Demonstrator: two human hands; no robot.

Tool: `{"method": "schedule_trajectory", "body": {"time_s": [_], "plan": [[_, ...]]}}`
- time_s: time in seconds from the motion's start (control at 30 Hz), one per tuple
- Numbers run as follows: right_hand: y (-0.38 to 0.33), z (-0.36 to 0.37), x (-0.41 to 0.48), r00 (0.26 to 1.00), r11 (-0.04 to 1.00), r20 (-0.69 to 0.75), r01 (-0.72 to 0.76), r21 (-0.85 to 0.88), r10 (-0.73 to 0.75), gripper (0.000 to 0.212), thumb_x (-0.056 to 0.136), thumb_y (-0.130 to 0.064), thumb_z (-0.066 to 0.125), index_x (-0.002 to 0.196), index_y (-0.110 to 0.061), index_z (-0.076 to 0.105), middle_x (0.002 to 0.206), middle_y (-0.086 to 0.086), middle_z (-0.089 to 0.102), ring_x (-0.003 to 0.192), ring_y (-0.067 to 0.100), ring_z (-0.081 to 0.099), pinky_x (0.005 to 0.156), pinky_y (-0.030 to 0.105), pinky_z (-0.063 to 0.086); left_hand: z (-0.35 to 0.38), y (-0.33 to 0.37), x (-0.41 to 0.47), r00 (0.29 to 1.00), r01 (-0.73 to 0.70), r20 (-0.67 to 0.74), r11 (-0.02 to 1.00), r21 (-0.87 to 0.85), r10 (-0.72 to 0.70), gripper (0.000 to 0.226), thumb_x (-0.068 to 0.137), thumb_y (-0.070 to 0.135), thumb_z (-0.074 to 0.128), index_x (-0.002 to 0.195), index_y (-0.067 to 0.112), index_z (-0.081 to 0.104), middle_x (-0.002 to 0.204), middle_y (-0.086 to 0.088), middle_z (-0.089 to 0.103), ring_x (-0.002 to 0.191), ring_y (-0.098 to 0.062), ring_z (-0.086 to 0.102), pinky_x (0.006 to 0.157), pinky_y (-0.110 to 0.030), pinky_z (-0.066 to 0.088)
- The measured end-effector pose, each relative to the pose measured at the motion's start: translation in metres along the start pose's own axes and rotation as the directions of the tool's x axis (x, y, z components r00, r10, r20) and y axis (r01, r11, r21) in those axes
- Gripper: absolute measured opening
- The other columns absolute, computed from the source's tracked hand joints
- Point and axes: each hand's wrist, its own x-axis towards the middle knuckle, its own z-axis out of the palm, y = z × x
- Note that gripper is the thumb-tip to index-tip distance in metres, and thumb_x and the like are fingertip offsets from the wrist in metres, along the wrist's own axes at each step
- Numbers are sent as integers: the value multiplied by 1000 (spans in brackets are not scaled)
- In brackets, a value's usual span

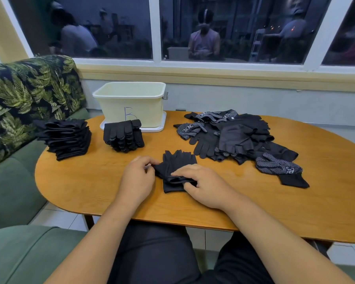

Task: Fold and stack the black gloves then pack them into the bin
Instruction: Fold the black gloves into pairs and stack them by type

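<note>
Head view catches the folding step under way. One black glove lies near the middle of the table, closer to the near edge, with its short fingers pointing toward the far edge. The left hand pinches the glove's left corner between curled fingers. The right hand holds the cuff end, forefinger laid along a raised crease and thumb tucked against the cloth below it. The fold looks half made: the cuff end is bunched and not yet flat.

Toward the table's left end stand a tall stack of folded black pieces and a dotted stack. The dotted stack is just in front of the bin, which sits at the far edge. What the bin holds cannot be seen. A loose pile of unfolded gloves spreads over the right side, so much folding seems left and packing has likely not begun.

The next move probably calls for carrying the cuff end over onto the fingers and pressing the crease flat. Both hands would then lift the folded glove onto the matching stack without letting it spring open.
</note>
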Motion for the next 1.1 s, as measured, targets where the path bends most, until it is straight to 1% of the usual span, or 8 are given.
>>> {"method": "schedule_trajectory", "body": {"time_s": [0.13,0.2,0.27,0.43,0.53,0.7,0.97,1.1], "plan": [[0,0,-1,1000,1000,12,13,1,-13,45,100,-25,59,143,-36,66,142,-21,63,135,-3,49,116,26,41,-1,14,23,993,60,95,995,79,-67,28,105,40,48,103,32,75,115,8,64,117,-19,58,93,-38,50],[1,1,-1,1000,1000,14,23,-12,-23,40,104,-36,60,143,-35,67,142,-20,63,136,-3,48,116,25,40,4,25,37,972,83,199,977,198,-123,47,100,68,42,94,32,71,110,5,67,118,-23,57,98,-47,51],[0,1,0,1000,999,-11,9,51,-9,36,109,-41,54,140,-31,70,139,-19,66,134,-3,51,114,22,39,14,31,46,955,100,236,942,320,-181,53,94,78,43,86,30,66,99,6,68,112,-24,55,98,-49,50],[15,-1,8,905,952,-314,-235,195,288,27,108,-34,57,128,-32,74,125,-15,65,124,4,55,106,27,45,32,29,42,986,67,115,912,404,-123,31,98,60,58,86,31,56,99,9,57,111,-23,49,97,-47,45],[22,-1,18,869,901,-242,-399,170,431,37,103,-48,62,138,-38,67,124,-9,63,125,15,49,102,33,43,38,21,34,994,19,91,917,399,-60,26,103,55,56,98,29,61,106,8,56,114,-22,48,100,-46,43],[23,0,25,883,906,-210,-391,165,419,44,101,-33,70,145,-34,65,135,-11,63,132,16,47,111,34,43,39,14,32,998,8,56,938,346,-29,28,107,48,53,117,27,68,115,8,64,117,-21,50,101,-45,42],[23,2,23,890,913,-207,-402,63,406,56,102,-35,70,155,-28,55,154,-11,54,144,19,39,119,36,37,41,11,31,1000,23,1,956,291,-25,20,110,40,50,116,25,63,108,7,67,111,-22,51,100,-46,43],[21,-2,21,877,915,-264,-369,163,401,49,102,-32,70,151,-31,60,150,-12,56,142,16,44,120,38,39,43,10,32,999,31,6,958,285,-34,24,109,44,51,118,26,64,112,8,66,113,-20,51,101,-45,43]]}}
